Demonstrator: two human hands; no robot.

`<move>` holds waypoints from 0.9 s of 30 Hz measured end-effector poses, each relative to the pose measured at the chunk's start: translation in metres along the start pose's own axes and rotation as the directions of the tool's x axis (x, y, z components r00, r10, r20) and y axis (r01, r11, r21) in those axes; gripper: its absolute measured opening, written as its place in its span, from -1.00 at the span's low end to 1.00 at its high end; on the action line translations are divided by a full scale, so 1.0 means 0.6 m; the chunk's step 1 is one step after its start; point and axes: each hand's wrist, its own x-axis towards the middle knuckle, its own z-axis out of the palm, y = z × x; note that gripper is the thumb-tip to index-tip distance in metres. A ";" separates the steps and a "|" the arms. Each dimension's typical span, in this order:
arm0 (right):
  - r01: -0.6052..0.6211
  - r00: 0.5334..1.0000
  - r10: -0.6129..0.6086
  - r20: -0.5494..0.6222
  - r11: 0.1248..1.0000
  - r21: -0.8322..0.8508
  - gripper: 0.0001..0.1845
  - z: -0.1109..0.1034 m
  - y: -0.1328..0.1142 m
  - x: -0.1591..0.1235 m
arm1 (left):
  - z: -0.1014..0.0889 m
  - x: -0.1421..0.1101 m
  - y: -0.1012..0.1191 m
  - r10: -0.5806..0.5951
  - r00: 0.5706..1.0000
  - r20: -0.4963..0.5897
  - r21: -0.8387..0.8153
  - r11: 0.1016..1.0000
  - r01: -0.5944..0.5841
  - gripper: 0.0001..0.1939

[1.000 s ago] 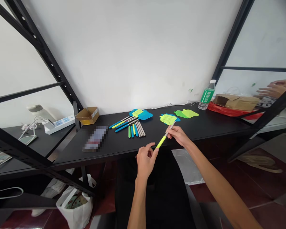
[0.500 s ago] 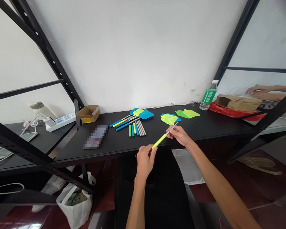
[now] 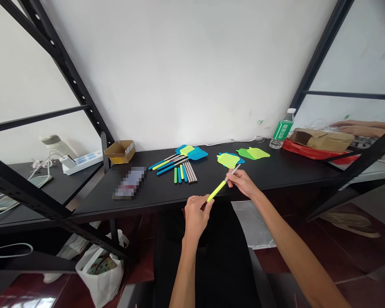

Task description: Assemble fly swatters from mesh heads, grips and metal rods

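Since a fly swatter handle is held over the near table edge, yellow end clasped by the left hand, metal end pinched by the right hand, it could be dropped if either grip slackens.

Black table — swatter heads, loose handles

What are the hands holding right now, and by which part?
A swatter handle: the right hand pinches its metal shaft just above the yellow grip, and the left hand has the grip's lower end at its fingers.
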 end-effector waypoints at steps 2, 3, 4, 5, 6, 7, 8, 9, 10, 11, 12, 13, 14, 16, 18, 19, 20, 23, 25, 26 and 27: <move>-0.007 1.000 0.007 -0.005 1.000 -0.024 -0.61 0.000 -0.001 0.000 | 0.002 -0.001 -0.002 0.006 1.000 -0.008 0.009 1.000 -0.006 -0.75; -0.009 1.000 0.009 -0.008 0.999 -0.038 -0.60 0.001 -0.001 0.000 | 0.003 -0.001 -0.003 0.008 1.000 -0.012 0.013 1.000 -0.008 -0.75; -0.008 1.000 0.008 -0.013 0.999 -0.051 -0.59 0.001 -0.001 0.000 | 0.004 -0.001 -0.004 0.010 1.000 -0.015 0.017 1.000 -0.010 -0.75; -0.006 1.000 0.005 -0.018 0.998 -0.061 -0.58 0.001 -0.001 0.000 | 0.005 -0.001 -0.005 0.013 1.000 -0.017 0.022 1.000 -0.013 -0.75; -0.001 1.000 0.000 -0.024 0.998 -0.068 -0.57 0.001 -0.001 -0.001 | 0.006 -0.001 -0.004 0.015 1.000 -0.017 0.027 1.000 -0.015 -0.75; 0.005 1.000 -0.007 -0.028 0.997 -0.072 -0.56 0.001 -0.001 -0.001 | 0.007 -0.001 -0.004 0.014 1.000 -0.019 0.031 0.999 -0.013 -0.75; 0.011 1.000 -0.013 -0.027 0.997 -0.072 -0.56 0.001 -0.001 -0.001 | 0.007 -0.001 -0.003 0.007 1.000 -0.022 0.036 0.999 -0.006 -0.75; 0.016 1.000 -0.017 -0.021 0.998 -0.067 -0.56 0.001 -0.001 -0.001 | 0.007 -0.001 -0.001 -0.006 1.000 -0.026 0.041 0.999 0.007 -0.75; 0.020 1.000 -0.021 -0.011 0.998 -0.058 -0.58 0.002 -0.001 -0.001 | 0.007 -0.001 0.001 -0.023 0.999 -0.029 0.047 0.999 0.024 -0.75; 0.023 1.000 -0.023 0.002 0.999 -0.045 -0.61 0.002 -0.002 -0.001 | 0.007 -0.001 0.004 -0.042 0.999 -0.030 0.054 0.998 0.043 -0.74; 0.023 1.000 -0.023 0.015 0.999 -0.030 -0.64 0.001 -0.001 -0.001 | 0.006 -0.001 0.006 -0.059 0.998 -0.027 0.060 0.996 0.060 -0.74; 0.022 0.999 -0.021 0.026 1.000 -0.016 -0.67 0.001 -0.001 -0.001 | 0.005 -0.001 0.008 -0.072 0.997 -0.019 0.064 0.995 0.073 -0.74; 0.020 0.999 -0.020 0.032 1.000 -0.003 -0.69 0.000 -0.001 -0.001 | 0.004 0.000 0.010 -0.081 0.997 -0.007 0.064 0.995 0.081 -0.74; 0.017 0.999 -0.018 0.039 1.000 0.011 -0.70 -0.002 0.001 0.000 | 0.002 0.000 0.012 -0.094 0.995 0.014 0.056 0.994 0.093 -0.72; 0.019 0.999 -0.019 0.042 1.000 0.015 -0.70 -0.003 0.002 0.000 | 0.001 0.000 0.013 -0.106 0.994 0.026 0.044 0.993 0.105 -0.71; 0.021 0.999 -0.021 0.043 1.000 0.015 -0.70 -0.004 0.002 -0.001 | 0.000 0.000 0.013 -0.111 0.993 0.028 0.039 0.993 0.110 -0.70; 0.023 0.999 -0.023 0.045 1.000 0.015 -0.70 -0.004 0.002 -0.001 | 0.000 0.000 0.013 -0.113 0.993 0.029 0.034 0.993 0.112 -0.70; 0.030 0.999 -0.030 0.045 0.999 0.014 -0.70 -0.004 0.002 -0.002 | 0.000 0.001 0.013 -0.111 0.993 0.032 0.021 0.994 0.111 -0.69; 0.032 0.999 -0.033 0.044 0.999 0.014 -0.70 -0.004 0.001 -0.002 | -0.001 0.001 0.013 -0.108 0.994 0.037 0.019 0.994 0.107 -0.69; 0.031 0.999 -0.032 0.042 0.999 0.012 -0.70 -0.004 0.001 -0.002 | -0.001 0.001 0.014 -0.107 0.994 0.037 0.020 0.994 0.106 -0.69; 0.030 0.999 -0.031 0.039 1.000 0.007 -0.70 -0.004 0.001 -0.001 | -0.001 0.001 0.014 -0.105 0.994 0.038 0.023 0.994 0.104 -0.69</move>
